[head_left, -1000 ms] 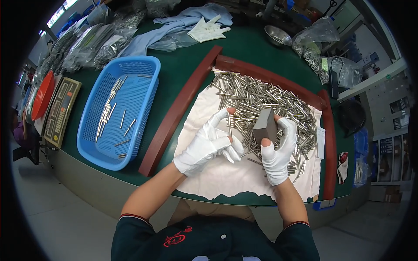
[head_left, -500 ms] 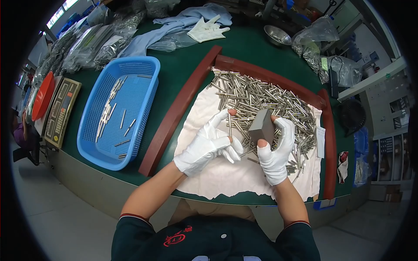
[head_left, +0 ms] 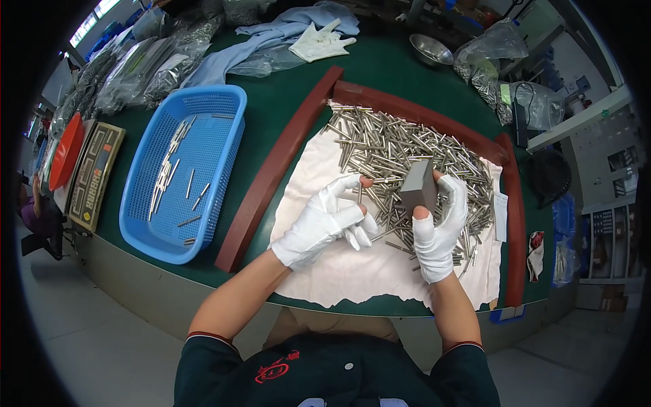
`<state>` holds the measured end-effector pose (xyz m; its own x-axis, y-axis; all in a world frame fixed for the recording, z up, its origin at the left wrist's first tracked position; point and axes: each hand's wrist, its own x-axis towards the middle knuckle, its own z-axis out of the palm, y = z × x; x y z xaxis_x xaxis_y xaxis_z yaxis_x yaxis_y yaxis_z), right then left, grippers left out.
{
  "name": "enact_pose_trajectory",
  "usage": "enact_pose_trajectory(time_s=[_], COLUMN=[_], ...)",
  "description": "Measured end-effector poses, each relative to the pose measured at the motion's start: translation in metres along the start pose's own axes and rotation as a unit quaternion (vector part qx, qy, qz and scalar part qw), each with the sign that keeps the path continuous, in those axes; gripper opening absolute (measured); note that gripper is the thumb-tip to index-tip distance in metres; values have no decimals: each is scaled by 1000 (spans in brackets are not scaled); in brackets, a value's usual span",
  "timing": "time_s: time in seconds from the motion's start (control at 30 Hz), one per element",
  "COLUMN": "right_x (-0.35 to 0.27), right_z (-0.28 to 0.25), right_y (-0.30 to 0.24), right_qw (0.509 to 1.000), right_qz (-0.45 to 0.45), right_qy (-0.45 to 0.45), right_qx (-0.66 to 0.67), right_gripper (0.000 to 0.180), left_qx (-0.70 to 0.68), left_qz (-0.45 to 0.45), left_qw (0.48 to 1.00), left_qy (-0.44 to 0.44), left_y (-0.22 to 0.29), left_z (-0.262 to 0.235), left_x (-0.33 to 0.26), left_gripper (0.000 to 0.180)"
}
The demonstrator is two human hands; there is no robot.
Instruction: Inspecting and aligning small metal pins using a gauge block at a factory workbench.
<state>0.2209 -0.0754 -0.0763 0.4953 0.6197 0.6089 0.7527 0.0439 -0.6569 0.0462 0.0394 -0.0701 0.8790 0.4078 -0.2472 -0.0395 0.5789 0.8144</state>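
White gloves with bare thumb and forefinger tips cover both hands. My left hand [head_left: 317,225] is closed, pinching a short metal pin [head_left: 360,193] between thumb and forefinger; its other fingers curl beneath. Facing it, my right hand [head_left: 439,234] grips a grey rectangular block [head_left: 416,187] from the right side. The block stands apart from the pinched pin. Below and beyond both hands, a heap of shiny metal pins [head_left: 386,139] lies on a pale cloth [head_left: 339,278], and the block and right hand hide part of it.
Red-brown wooden rails [head_left: 281,166] border the cloth on the left, back and right. To the left stands a blue perforated basket [head_left: 234,152] with several pins inside. Beyond it are a scale [head_left: 98,178] and a red tray [head_left: 66,152]. A metal bowl [head_left: 431,50] and a white glove [head_left: 322,42] lie farther back.
My right hand has shifted a little to the right with the grey block, which has turned more upright and sits farther from my left hand. The left hand stays nearly in place.
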Motion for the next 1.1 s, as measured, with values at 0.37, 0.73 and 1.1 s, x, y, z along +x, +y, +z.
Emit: enact_pose_trajectory(time_s=[0.37,0.73,1.1], right_x=[4,6,6], right_z=[-5,-8,-8], right_y=[2,5,5], right_qw=[999,998,997], right_qz=[32,46,58], right_qy=[21,39,35], right_qx=[15,35,35], right_gripper=[62,62,62], left_qx=[-2,-24,-3], left_qz=[-6,11,14], left_qw=[1000,1000,999], left_qy=[-2,-14,-28], left_y=[-4,-7,-7], left_z=[-6,-4,-6], left_x=[4,3,4], left_gripper=[42,59,68])
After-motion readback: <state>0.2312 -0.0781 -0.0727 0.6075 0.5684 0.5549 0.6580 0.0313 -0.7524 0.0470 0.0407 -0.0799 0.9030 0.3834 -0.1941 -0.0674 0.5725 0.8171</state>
